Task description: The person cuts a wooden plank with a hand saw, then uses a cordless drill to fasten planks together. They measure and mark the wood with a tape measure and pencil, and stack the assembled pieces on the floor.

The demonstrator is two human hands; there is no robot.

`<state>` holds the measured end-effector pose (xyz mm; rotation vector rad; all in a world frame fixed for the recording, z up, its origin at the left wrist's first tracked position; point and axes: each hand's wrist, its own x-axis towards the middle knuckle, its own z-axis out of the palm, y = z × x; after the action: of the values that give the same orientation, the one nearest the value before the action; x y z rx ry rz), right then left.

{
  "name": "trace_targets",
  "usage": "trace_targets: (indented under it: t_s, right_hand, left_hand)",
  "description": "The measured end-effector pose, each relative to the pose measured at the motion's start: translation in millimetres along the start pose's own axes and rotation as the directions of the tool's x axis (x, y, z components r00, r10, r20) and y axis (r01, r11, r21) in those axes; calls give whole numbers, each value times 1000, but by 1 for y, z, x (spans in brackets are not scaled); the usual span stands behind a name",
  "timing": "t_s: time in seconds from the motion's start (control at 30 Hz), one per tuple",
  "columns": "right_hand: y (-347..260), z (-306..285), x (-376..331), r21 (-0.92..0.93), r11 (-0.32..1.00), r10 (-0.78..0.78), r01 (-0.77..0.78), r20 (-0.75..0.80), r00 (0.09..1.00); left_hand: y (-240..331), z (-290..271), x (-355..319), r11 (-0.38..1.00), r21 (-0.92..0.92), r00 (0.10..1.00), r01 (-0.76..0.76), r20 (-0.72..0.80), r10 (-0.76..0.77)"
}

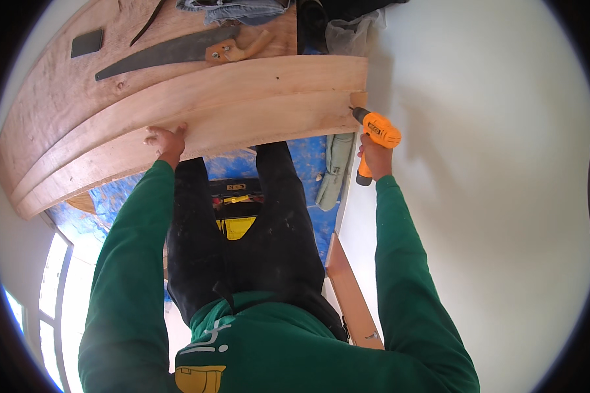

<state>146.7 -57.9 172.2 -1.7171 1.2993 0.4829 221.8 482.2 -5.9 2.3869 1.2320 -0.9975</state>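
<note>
Two hands | drill (378, 131) bit hidden behind plank (242, 105) end

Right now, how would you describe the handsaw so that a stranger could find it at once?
Look at the wide wooden board at the top of the picture. The handsaw lies flat on it, above the pale plank that the left hand steadies. Its long dark blade and wooden handle set it apart.
</note>
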Motion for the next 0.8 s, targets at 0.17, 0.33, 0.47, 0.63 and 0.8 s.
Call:
trace_targets:
  t_s: [0.17, 0.33, 0.47, 0.63, 0.8]
  right_hand:
    - [2, 1, -5, 5, 1000, 20, -19, -20, 1000]
    - [-3, -7, -6, 19, 1000, 21, -22, 15, 1000]
    - [-5, -14, -5, -1, 1000, 14, -14, 41, 999]
    - [-8, -17, -10, 25, 1000, -5, 4, 56, 998]
    - [-18, -22, -18, 19, 1000, 3, -4, 70, 998]
  left_hand:
    - [-11, 7, 12, 1000, 15, 1000, -20, -19, 20]
    - [2, 7, -13, 985, 54, 963, -167, -208, 174]
    - [70, 55, -108, 674, 189, 604, -714, -320, 729]
    - [189, 151, -235, 799, -597, 471, -72, 686, 555]
    - [259, 198, -295, 667, -431, 358, 607, 898, 255]
